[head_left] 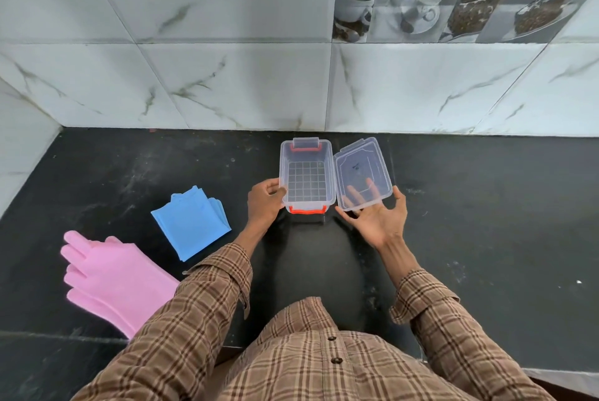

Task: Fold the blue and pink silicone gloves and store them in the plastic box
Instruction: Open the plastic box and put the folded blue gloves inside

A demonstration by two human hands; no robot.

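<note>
While my left hand (pixel 264 203) is curling its fingers round the box (pixel 284 167) corner, my right hand (pixel 376 219) is carrying the lid (pixel 359 167) on spread, straight fingers.

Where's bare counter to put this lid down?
Bare black counter lies right of the lid, up to the tiled wall, and behind the blue glove. Crowded left front: the pink glove, blue glove and left sleeve sit close together.
</note>
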